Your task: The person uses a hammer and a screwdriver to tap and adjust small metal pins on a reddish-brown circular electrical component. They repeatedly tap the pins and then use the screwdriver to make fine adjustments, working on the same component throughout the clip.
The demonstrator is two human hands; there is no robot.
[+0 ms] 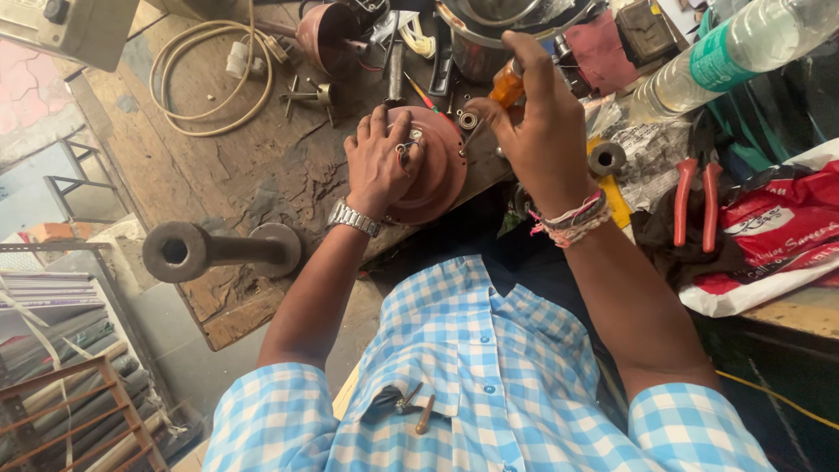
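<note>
The motor cover (437,166), a round reddish-brown disc, lies flat on the worn wooden bench (218,166), near its front edge and right before the person. The left hand (380,162) rests on top of the cover with fingers spread and curled down, pressing on it; the fingertips sit around a small metal part at its middle, and I cannot tell whether they pinch that part. A metal watch (354,218) circles that wrist. The right hand (537,122) is closed around a screwdriver (507,86) with an orange handle, held just above and to the right of the cover; its tip is hidden behind the fingers. Threads are tied on the right wrist. A small bearing (469,120) lies just beside the cover's far edge. Red-handled pliers (696,203) lie well to the right on a dark cloth, near a red and white bag (778,236). A plastic bottle (734,52) lies at the upper right. A coiled cable (205,74) sits at the upper left.
</note>
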